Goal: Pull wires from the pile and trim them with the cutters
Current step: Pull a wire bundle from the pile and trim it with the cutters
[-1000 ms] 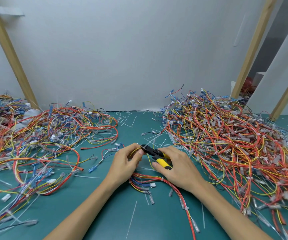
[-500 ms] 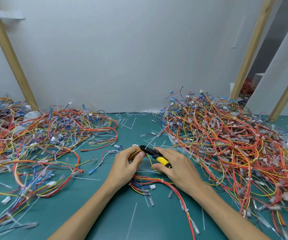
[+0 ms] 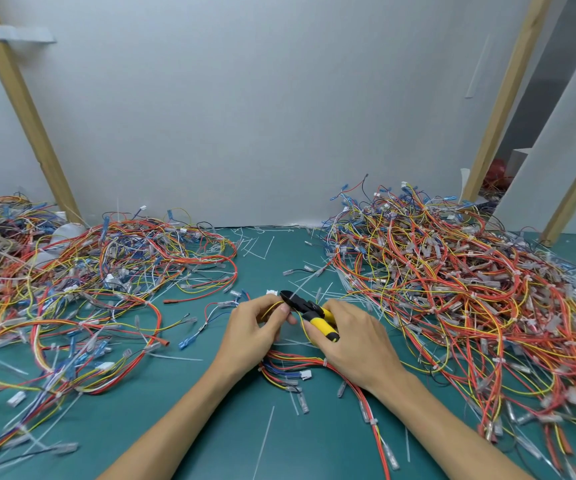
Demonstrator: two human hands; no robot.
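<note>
Presently, you held the yellow-handled cutters [image 3: 309, 310] in your right hand [image 3: 357, 342], fingers curled round the handles and the black nose pointing away from you and leftward. Your left hand [image 3: 253, 329] pinched a thin yellow wire [image 3: 271, 307] between thumb and fingertips, right at the cutter nose. Nose and wire looked to be touching. Whether the blades were closed on the wire could not be told from the head view.

Both hands sat mid-table, above a small harness [image 3: 290, 362] of red, yellow and blue leads lying on the green mat [image 3: 210, 427]. It lay between the right pile [image 3: 452, 289] and the left pile [image 3: 106, 271]. White cable-tie offcuts [image 3: 265, 431] lay scattered on the mat near you.

Handling notes (judgement only):
- The wire was probably very light and limp, so it would sag or spring aside unless held taut close to the cut.
- The insulation looked smooth and may have been slippery, so a pinch just beside the blades suited it, fingertips kept off the cutting edge.
- The leads were tied and ended in clear-sleeved terminals, which would likely snag on neighbours. A bundle was best taken at its tied trunk, not by a terminal.
- The piles were tangled, so one pull risked dragging several harnesses along.
</note>
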